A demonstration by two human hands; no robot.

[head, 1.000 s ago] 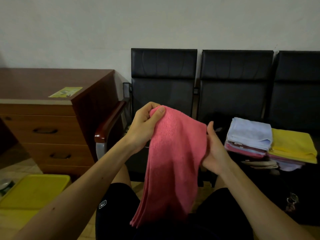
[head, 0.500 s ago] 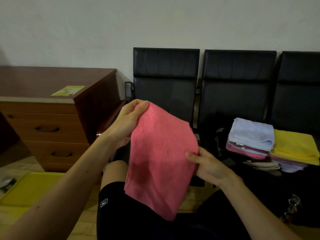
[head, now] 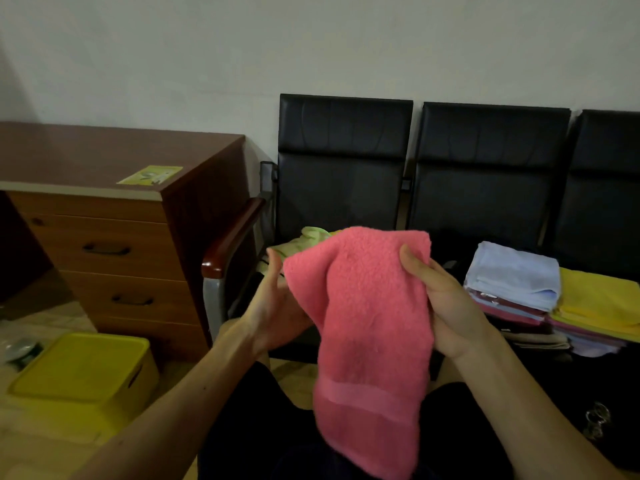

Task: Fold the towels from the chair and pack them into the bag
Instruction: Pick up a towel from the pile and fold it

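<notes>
I hold a pink towel (head: pixel 370 327) up in front of me, folded over and hanging down over my lap. My right hand (head: pixel 446 306) grips its upper right edge, thumb on the front and fingers behind. My left hand (head: pixel 277 299) lies flat against the towel's left side, thumb straight, its fingers hidden behind the cloth. A crumpled green towel (head: pixel 308 239) lies on the left black chair (head: pixel 343 174). To the right, folded towels are stacked, a light blue one (head: pixel 512 271) and a yellow one (head: pixel 599 299) on top, over a dark bag (head: pixel 568 382).
A brown desk with drawers (head: pixel 104 244) stands at the left, beside the chair's wooden armrest (head: pixel 232 240). A yellow lidded box (head: pixel 79 372) sits on the floor at lower left. A metal key ring (head: pixel 595 420) hangs on the bag.
The towel has been folded over and shifted right. My right hand moved up to take its top edge. My left hand let go of the top corner and dropped to the left side.
</notes>
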